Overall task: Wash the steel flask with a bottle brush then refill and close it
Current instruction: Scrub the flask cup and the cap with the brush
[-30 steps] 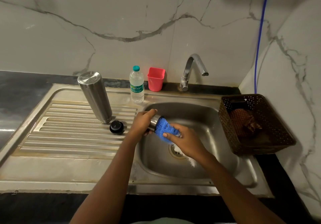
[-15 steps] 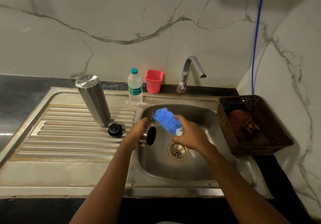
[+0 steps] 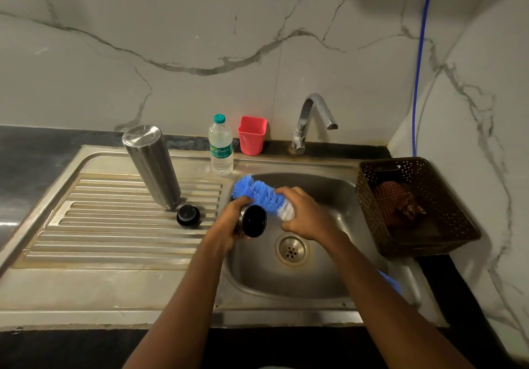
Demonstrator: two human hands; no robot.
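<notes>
While the left hand (image 3: 227, 227) curls around a small steel flask cup with a black inside (image 3: 254, 221), its mouth facing four o'clock, the right hand (image 3: 306, 214) grips the blue-and-white bristled bottle brush (image 3: 259, 192) near the white end of the bristles, with the blue tip pointing to ten o'clock just above the cup. Both are held over the steel sink basin (image 3: 315, 280). The tall cylindrical steel flask (image 3: 151, 165) stands on the ribbed drainboard (image 3: 114, 242), at ten o'clock from the drain, flat closed end up. A round black stopper (image 3: 188, 215) lies just beside its foot at four o'clock. A clear plastic water bottle (image 3: 220, 148) and a pink plastic cup (image 3: 252, 135) stand behind the basin's rim.
</notes>
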